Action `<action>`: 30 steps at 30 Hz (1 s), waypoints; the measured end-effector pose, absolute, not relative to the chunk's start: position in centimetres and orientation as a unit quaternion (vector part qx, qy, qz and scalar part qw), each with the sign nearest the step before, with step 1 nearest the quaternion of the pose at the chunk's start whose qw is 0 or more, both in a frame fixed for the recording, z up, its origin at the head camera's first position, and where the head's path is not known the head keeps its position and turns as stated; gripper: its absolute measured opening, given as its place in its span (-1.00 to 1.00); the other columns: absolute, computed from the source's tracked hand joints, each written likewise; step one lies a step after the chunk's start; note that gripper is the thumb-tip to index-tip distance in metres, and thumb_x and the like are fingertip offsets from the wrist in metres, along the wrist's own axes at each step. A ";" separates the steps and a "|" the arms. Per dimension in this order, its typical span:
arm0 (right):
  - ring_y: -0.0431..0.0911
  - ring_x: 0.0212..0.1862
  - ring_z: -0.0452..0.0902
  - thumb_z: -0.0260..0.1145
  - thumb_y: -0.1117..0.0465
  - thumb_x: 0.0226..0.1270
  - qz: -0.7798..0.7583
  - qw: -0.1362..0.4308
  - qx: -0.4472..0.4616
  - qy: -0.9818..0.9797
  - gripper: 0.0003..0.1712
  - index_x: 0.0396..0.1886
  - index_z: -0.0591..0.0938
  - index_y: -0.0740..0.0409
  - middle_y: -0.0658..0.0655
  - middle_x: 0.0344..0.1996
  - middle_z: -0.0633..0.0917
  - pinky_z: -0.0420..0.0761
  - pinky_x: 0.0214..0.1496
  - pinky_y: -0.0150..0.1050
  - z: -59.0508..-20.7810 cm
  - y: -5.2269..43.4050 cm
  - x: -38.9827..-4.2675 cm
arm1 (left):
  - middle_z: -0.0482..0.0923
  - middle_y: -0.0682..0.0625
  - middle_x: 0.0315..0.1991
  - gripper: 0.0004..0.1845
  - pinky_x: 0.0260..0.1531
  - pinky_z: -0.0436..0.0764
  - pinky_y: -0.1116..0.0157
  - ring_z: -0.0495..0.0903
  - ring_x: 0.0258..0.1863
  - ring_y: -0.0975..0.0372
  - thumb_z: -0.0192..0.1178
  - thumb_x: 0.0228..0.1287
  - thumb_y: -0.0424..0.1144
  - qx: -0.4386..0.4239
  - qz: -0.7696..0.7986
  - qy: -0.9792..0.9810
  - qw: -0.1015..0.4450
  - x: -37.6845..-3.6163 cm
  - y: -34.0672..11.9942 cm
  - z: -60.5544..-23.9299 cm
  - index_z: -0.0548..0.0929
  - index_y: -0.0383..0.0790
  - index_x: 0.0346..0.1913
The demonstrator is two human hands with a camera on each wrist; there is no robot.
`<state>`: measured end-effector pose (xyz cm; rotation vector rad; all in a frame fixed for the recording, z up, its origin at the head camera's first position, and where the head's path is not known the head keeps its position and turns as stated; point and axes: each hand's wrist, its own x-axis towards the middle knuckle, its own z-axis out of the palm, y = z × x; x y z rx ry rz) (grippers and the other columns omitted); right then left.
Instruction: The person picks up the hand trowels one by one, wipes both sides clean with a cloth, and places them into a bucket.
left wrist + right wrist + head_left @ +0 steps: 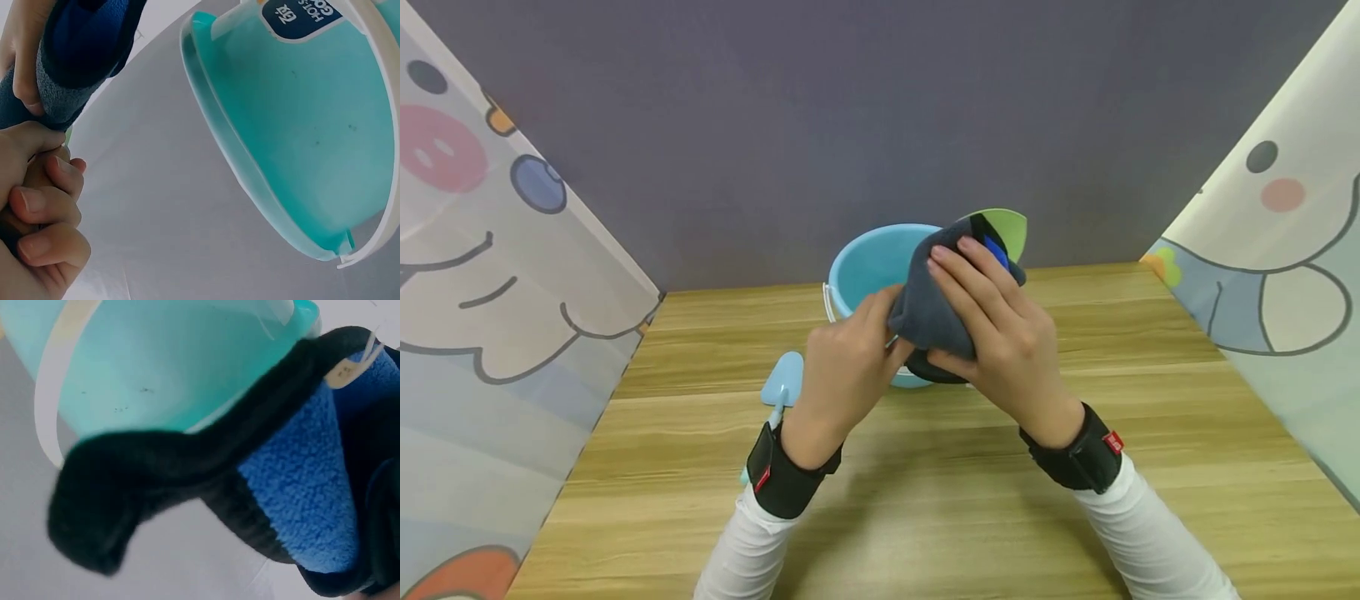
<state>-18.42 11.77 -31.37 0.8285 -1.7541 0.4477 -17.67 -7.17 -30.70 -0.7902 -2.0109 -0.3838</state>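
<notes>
Both hands meet above the table in front of a light blue bucket. My right hand grips a dark grey cloth with a blue fleece inner side, wrapped over a green tool whose rounded tip sticks out at the top. My left hand has its fingers curled tight just below the cloth; a green sliver shows there, so it seems to grip the tool's hidden lower end. The bucket looks empty inside.
A small light blue toy shovel lies on the wooden table beside my left wrist. A grey wall stands behind the bucket, and cartoon-printed curtains close off both sides. The bucket has a white handle.
</notes>
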 end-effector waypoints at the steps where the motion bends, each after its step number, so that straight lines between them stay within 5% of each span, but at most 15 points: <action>1: 0.05 0.44 0.46 0.33 -0.29 0.30 0.190 0.544 0.350 -0.739 -0.16 0.34 0.57 0.24 0.19 0.28 0.64 0.44 0.48 -0.19 -31.4 11.8 -18.4 | 0.70 -0.03 -0.40 -0.62 -0.75 0.43 0.36 0.51 -0.73 0.29 0.43 0.24 -0.22 -0.320 -0.156 -0.816 0.456 -17.7 -7.2 -30.7 0.62 -0.36 0.02; 12: 0.06 0.44 0.45 0.67 -0.08 -0.27 0.173 0.520 0.365 -0.753 0.09 0.35 0.56 0.25 0.19 0.29 0.64 0.41 0.50 -0.21 -31.1 12.2 -18.3 | 0.69 0.01 -0.43 -0.68 -0.79 0.31 0.37 0.41 -0.77 0.31 0.41 0.28 -0.18 -0.308 -0.146 -0.816 0.468 -18.0 -7.7 -30.5 0.64 -0.27 -0.03; 23: 0.08 0.44 0.45 0.55 0.16 -0.21 0.216 0.513 0.366 -0.746 -0.09 0.31 0.59 0.25 0.21 0.27 0.65 0.37 0.52 -0.22 -30.4 12.7 -18.6 | 0.72 -0.01 -0.40 -0.71 -0.82 0.30 0.35 0.40 -0.80 0.27 0.38 0.23 -0.23 -0.307 -0.130 -0.808 0.486 -18.0 -7.9 -30.3 0.64 -0.28 -0.05; 30: 0.06 0.43 0.46 0.48 0.12 -0.12 0.261 0.535 0.340 -0.728 -0.19 0.26 0.62 0.25 0.20 0.23 0.67 0.37 0.52 -0.21 -30.5 12.9 -19.1 | 0.71 0.00 -0.43 -0.70 -0.83 0.30 0.34 0.40 -0.82 0.26 0.39 0.29 -0.14 -0.312 -0.126 -0.804 0.490 -18.1 -7.9 -30.3 0.63 -0.28 -0.08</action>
